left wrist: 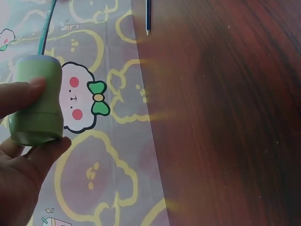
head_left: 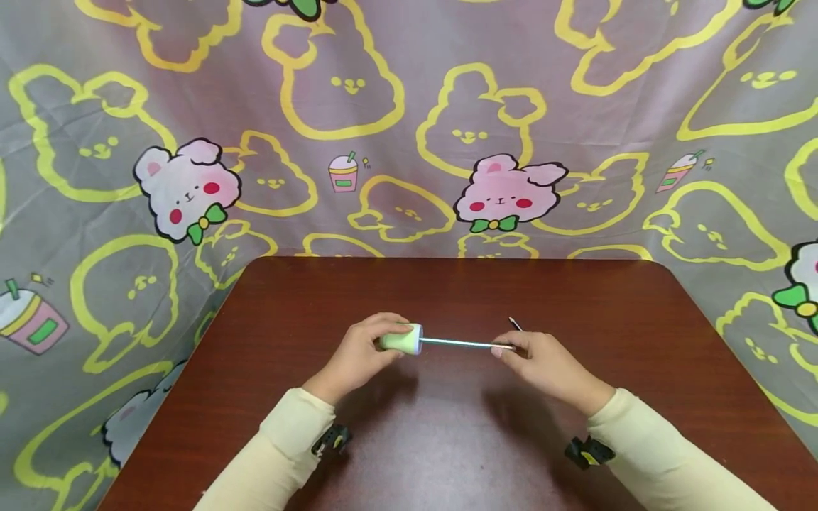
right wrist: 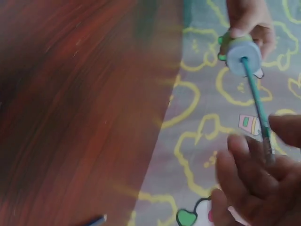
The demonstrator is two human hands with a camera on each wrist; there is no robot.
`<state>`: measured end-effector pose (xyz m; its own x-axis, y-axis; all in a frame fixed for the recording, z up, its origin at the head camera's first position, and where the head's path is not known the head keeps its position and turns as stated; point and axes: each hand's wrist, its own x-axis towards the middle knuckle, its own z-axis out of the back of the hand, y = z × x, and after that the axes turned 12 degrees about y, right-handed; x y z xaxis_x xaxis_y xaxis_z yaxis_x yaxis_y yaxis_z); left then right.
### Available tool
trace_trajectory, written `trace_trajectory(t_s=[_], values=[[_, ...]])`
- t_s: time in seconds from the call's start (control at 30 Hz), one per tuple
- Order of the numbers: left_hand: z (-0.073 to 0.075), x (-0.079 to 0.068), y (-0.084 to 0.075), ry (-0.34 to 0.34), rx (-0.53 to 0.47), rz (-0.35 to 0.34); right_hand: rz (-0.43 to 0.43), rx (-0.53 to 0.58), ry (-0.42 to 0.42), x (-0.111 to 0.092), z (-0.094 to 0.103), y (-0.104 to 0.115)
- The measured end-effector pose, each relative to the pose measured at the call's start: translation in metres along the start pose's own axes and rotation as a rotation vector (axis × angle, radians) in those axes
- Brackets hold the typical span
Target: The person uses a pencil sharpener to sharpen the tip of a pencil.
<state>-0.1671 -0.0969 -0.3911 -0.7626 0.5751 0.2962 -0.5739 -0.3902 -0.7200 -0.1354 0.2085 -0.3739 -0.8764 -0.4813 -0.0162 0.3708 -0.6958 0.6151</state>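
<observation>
My left hand (head_left: 359, 356) grips a small green pencil sharpener (head_left: 404, 340), held on its side above the table with its pale end facing right. One end of a teal pencil (head_left: 456, 343) sits in the hole of that pale face, as the right wrist view shows; the tip inside is hidden. At the pencil's other end, the thumb and fingers of my right hand (head_left: 552, 365) pinch it near its metallic-looking end. Pencil and sharpener form a nearly level line between the hands.
A second, dark pencil (head_left: 515, 323) lies on the brown wooden table (head_left: 307, 291), just beyond my right hand. Patterned cloth (head_left: 409, 128) with cartoon rabbits hangs behind the table and along its sides.
</observation>
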Motion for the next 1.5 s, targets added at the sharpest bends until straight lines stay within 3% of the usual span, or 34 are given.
trace_trajectory(t_s=[0.2,0.27,0.37,0.5,0.6,0.67,0.73,0.8,0.87,0.9,1.0,1.13,1.27,1.4,1.5], values=[[0.000,-0.004,0.003,-0.004,-0.099,0.056,0.504,-0.551,-0.442,0.005,-0.009,-0.012],[0.000,-0.004,0.003,0.006,-0.121,0.067,0.628,-0.629,-0.538,0.008,-0.010,-0.014],[0.001,-0.004,0.002,0.024,-0.140,0.087,0.717,-0.679,-0.623,0.011,-0.011,-0.015],[0.002,-0.003,0.000,0.033,-0.136,0.096,0.739,-0.682,-0.661,0.013,-0.013,-0.015],[0.002,-0.003,0.000,0.037,-0.108,0.076,0.662,-0.635,-0.599,0.010,-0.014,-0.013],[0.001,-0.003,-0.001,0.042,-0.076,0.052,0.544,-0.507,-0.442,0.006,-0.014,-0.011],[0.001,-0.003,-0.001,0.048,-0.043,0.029,0.374,-0.268,-0.193,0.002,-0.010,-0.008],[0.000,-0.003,-0.001,0.055,-0.016,0.007,0.180,-0.037,-0.006,-0.001,-0.006,-0.005],[-0.001,-0.002,0.000,0.061,-0.006,-0.002,0.032,0.077,0.087,-0.002,-0.003,-0.002],[-0.002,-0.002,0.001,0.060,-0.004,0.000,0.006,0.075,0.100,-0.002,-0.002,-0.001],[-0.003,-0.003,0.004,0.048,-0.024,0.021,0.079,-0.123,-0.015,-0.001,-0.006,-0.002],[-0.003,-0.005,0.005,0.034,-0.072,0.074,0.373,-0.473,-0.333,0.001,-0.013,-0.011],[-0.002,-0.006,0.004,0.061,-0.124,0.115,0.663,-0.686,-0.607,0.007,-0.016,-0.018],[-0.002,-0.006,0.003,0.080,-0.142,0.110,0.772,-0.752,-0.689,0.009,-0.017,-0.019],[-0.004,-0.004,0.002,0.079,-0.113,0.071,0.685,-0.705,-0.608,0.007,-0.019,-0.018]])
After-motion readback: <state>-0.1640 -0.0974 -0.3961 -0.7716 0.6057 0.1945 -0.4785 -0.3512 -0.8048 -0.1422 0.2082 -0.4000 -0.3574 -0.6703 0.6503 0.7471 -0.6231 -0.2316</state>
